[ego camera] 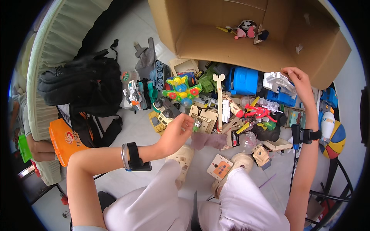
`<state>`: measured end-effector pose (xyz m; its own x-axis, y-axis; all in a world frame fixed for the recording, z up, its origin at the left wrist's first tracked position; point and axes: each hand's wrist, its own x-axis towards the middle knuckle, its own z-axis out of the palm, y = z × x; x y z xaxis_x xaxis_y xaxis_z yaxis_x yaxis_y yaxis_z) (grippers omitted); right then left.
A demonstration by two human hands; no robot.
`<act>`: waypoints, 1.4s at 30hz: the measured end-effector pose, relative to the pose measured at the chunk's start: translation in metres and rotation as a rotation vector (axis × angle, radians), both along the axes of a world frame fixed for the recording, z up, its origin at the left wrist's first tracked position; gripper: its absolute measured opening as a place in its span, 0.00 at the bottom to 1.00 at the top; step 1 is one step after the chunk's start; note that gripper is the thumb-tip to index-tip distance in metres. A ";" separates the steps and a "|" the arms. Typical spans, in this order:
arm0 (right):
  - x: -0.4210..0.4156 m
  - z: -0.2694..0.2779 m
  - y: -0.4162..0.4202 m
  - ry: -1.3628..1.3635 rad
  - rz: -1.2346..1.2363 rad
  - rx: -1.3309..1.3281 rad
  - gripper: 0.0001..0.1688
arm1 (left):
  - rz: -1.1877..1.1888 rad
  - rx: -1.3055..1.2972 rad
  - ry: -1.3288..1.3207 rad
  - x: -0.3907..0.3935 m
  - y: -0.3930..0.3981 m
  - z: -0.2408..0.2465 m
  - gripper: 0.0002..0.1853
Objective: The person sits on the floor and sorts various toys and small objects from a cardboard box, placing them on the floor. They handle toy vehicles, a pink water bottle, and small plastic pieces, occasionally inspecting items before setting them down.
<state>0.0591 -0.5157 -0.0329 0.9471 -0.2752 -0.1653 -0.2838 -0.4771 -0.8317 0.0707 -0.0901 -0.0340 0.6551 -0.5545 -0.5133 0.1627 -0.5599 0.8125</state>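
Observation:
My right hand grips a white plastic toy part between thumb and fingers, over the right side of the toy pile by the cardboard box. My left hand hovers at the pile's near edge, fingers loosely bent, with nothing visible in it. Just right of it lie a greyish-purple cloth and a wooden box-like piece. A grey toy car is just above the left hand. A blue toy vehicle and a red plastic figure lie nearer the right hand.
A large cardboard box opens towards me, with a few small toys inside. At left are a black backpack and an orange case. A ball sits at right. A wooden card leans by my shoe. Another person's leg shows far left.

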 end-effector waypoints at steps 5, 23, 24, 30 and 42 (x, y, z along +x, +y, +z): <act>0.000 0.003 -0.003 -0.002 0.013 0.036 0.15 | -0.038 -0.304 -0.730 0.046 -0.038 0.033 0.10; 0.031 0.049 -0.012 0.325 0.153 0.089 0.16 | -0.545 0.225 -1.144 0.147 -0.118 -0.025 0.26; 0.042 0.050 -0.020 0.292 0.237 -0.028 0.16 | -0.556 0.234 -1.186 0.147 -0.117 -0.027 0.27; 0.127 0.064 -0.014 0.243 0.434 -0.479 0.20 | -0.547 0.308 -1.159 0.144 -0.122 -0.033 0.32; 0.218 -0.020 -0.002 0.371 0.692 -0.679 0.40 | -0.481 0.314 -1.249 0.141 -0.121 -0.045 0.33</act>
<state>0.2776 -0.5181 -0.0528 0.8546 0.1655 -0.4923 0.0477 -0.9688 -0.2431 0.2121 -0.2107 -0.0792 0.5474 -0.8275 0.1251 -0.8366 -0.5377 0.1042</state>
